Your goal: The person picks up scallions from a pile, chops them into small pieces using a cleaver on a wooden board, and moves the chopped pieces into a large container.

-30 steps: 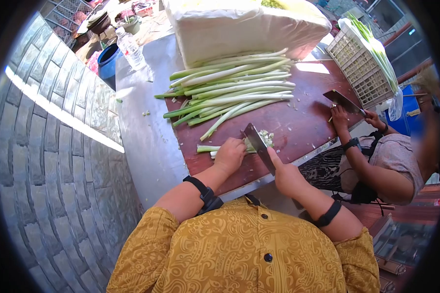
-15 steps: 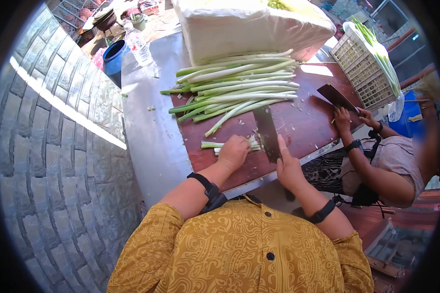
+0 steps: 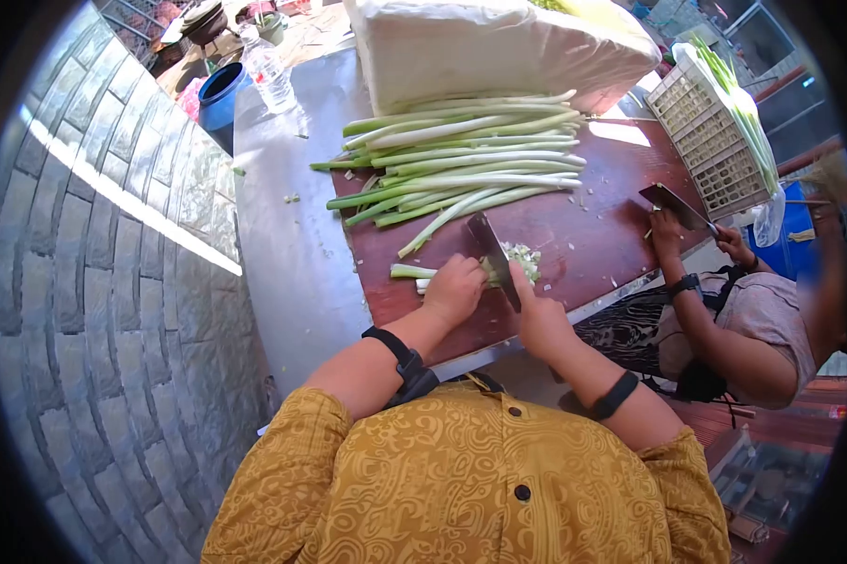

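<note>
My left hand (image 3: 455,289) is closed over a short bunch of green onions (image 3: 412,272) on the reddish-brown board (image 3: 574,249). The cleaver (image 3: 495,260) is gripped in my right hand (image 3: 540,323), its blade upright beside my left fingers. Chopped onion pieces (image 3: 522,259) lie in a small heap just right of the blade. Beyond my hands, a pile of long green onions (image 3: 480,162) stretches across the board.
A white wrapped block (image 3: 461,56) stands behind the pile. At right, a co-worker's hands (image 3: 666,233) work with another cleaver (image 3: 675,204), near a crate of green onions (image 3: 710,132). A plastic bottle (image 3: 267,75), blue barrel (image 3: 221,103) and brick wall (image 3: 94,310) are at left.
The cleaver has moved left, its blade turned more upright against my left hand. A heap of chopped pieces now shows to its right. The co-worker's cleaver has shifted right and down.
</note>
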`<state>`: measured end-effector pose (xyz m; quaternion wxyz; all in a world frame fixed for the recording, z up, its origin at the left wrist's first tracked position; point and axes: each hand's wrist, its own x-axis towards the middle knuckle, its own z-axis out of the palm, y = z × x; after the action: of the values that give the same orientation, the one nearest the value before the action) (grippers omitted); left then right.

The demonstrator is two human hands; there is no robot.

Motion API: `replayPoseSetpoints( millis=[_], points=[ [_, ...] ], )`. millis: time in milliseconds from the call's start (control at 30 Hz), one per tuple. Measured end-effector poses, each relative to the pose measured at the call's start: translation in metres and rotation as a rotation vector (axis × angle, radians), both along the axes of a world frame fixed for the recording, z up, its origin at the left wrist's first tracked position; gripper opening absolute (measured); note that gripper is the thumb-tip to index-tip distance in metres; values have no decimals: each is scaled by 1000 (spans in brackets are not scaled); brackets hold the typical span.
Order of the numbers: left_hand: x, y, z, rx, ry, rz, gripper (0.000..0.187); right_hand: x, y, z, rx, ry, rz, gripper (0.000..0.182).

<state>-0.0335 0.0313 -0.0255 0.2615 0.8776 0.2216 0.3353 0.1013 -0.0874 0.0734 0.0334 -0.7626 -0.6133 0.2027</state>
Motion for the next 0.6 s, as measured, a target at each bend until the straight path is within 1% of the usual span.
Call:
replayPoseSetpoints(
  millis=[67, 167, 267, 367, 433, 533, 600],
  points=[
    [-1, 1, 1, 9, 1, -11, 13, -2, 5, -10, 57, 16, -27, 81],
    [-2, -3, 4, 22, 19, -18, 15, -3, 4, -14, 90, 56, -165, 79],
    [-8, -7, 11, 16, 54, -18, 16, 10, -6, -31, 327, 215, -264, 78],
    [-11, -9, 17, 29, 42, -5, 17, 13, -9, -31, 422, 265, -236, 76],
    [-7, -8, 18, 53, 5, 4, 17, 14, -10, -19, 384, 239, -229, 75],
    [-1, -11, 20, 3, 32, 47, 19, 14, -17, 10, 289, 181, -171, 73],
    [-4, -12, 26, -8, 103, 29, 21, 12, -21, 21, 235, 157, -120, 72]
  ],
)
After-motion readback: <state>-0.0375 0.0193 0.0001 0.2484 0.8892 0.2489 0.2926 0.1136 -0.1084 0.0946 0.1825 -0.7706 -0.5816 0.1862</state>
